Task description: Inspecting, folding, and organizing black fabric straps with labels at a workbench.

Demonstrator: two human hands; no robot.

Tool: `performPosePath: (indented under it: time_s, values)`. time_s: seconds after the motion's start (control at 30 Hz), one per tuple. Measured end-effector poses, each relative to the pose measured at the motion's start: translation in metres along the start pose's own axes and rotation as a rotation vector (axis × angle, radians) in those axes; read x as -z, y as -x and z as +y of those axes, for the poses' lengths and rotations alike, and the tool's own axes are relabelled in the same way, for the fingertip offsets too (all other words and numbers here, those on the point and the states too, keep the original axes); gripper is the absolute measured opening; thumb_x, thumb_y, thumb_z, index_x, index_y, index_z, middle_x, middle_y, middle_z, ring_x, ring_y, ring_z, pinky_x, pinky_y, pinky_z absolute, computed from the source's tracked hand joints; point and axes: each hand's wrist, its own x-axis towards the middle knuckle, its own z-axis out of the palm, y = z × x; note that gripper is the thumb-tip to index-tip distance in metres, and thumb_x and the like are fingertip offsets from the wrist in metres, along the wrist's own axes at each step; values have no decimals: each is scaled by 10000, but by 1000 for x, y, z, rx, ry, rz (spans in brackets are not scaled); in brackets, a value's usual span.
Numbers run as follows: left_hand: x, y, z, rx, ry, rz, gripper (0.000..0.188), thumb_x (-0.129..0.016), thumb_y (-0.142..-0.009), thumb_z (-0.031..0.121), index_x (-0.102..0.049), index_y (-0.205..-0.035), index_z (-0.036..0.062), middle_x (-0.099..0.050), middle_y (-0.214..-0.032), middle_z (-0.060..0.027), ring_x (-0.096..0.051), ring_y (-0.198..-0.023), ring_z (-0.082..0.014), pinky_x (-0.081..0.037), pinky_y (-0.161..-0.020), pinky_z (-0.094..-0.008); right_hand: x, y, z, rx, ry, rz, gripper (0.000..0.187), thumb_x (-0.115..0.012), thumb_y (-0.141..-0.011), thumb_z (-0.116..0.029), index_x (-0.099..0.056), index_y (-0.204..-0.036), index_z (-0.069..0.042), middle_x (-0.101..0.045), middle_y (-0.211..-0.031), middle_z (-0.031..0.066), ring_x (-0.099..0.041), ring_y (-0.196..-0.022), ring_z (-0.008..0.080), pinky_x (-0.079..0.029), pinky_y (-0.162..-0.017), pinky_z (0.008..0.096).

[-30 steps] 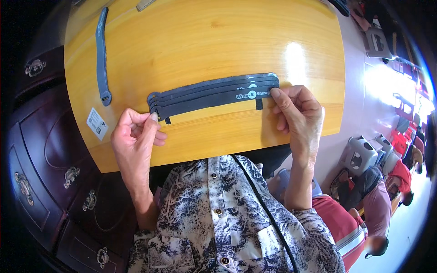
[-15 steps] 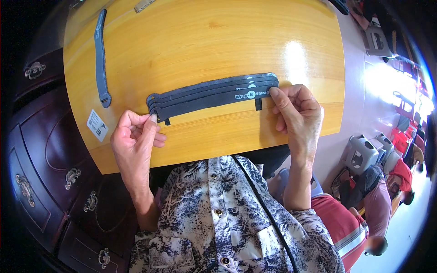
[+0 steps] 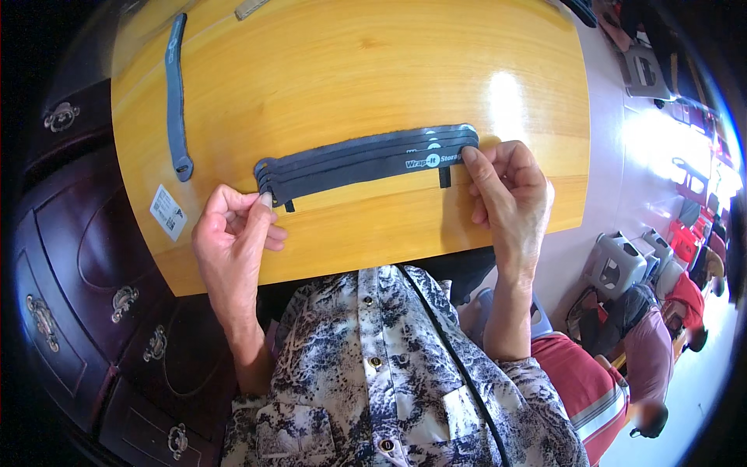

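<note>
"What sits closest?"

"A black-and-white patterned button-up shirt [image 3: 327,350], lower centre of the frame. Above it, the left hand [image 3: 237,233] pinches the lower left end of a fanned stack of dark grey fabric straps [image 3: 358,170] between thumb and forefinger."

"And the right hand [image 3: 510,191]?"

"Its thumb and fingers pinch the stack's right end, near the pale lettering."

"So where is the stack?"

"Mid-frame, stretched between both hands over a glossy yellow wooden table [image 3: 350,78]. I can't tell whether it touches the wood all along."

"Anything else on the table?"

"A white rectangular printed label [image 3: 168,212] at its left edge, and a single grey-blue strap [image 3: 177,93] with a looped end, upper left."

"Farther out?"

"A dark wooden cabinet [image 3: 93,265] with ornate metal handles along the left; grey plastic stools [image 3: 611,268] and a person in a mauve top [image 3: 652,350] at the right."
</note>
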Motion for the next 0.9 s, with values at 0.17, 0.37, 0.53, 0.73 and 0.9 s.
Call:
performPosePath:
  time_s: [0.17,0.37,0.53,0.73,0.9]
  values:
    - [0,-8,-2,15,11,-27,99,-596,-858,38,-503,-836,12,-571,-672,-52,-587,-531,-105,-470,-476,-205,-1,-7,-13,48,114,15,207,-689,-831,-125,-533,-739,-23,-539,-553,10,-467,-451,42,-344,-390,185]
    - [4,-15,-3,3,43,-63,82,-579,-867,36,-498,-873,24,-573,-671,-49,-583,-524,-107,-466,-458,-208,18,-39,-12,-13,196,-220,211,-725,-795,-147,-539,-748,-60,-544,-523,17,-478,-401,52,-327,-338,185]
    - [2,-18,-13,-20,131,-88,66,-558,-883,40,-495,-891,21,-574,-671,-56,-581,-517,-109,-466,-443,-209,19,-41,-6,4,208,-227,207,-719,-803,-180,-557,-745,-66,-534,-534,-3,-467,-415,44,-333,-380,175]
    - [3,-7,-22,-128,139,-3,123,-545,-912,101,-535,-977,-3,-611,-787,-100,-625,-623,-150,-514,-539,-235,15,-8,-8,96,131,-176,224,-671,-848,-246,-603,-791,-41,-548,-606,-2,-498,-515,44,-381,-476,186]
    - [-32,-4,-9,-879,-591,11,441,-603,-834,85,-508,-1263,48,-470,-1320,-133,-391,-1271,-292,-340,-1037,-378,-36,-1,-7,338,146,-322,302,-579,-907,-250,-641,-795,23,-592,-629,54,-559,-541,97,-452,-524,235]
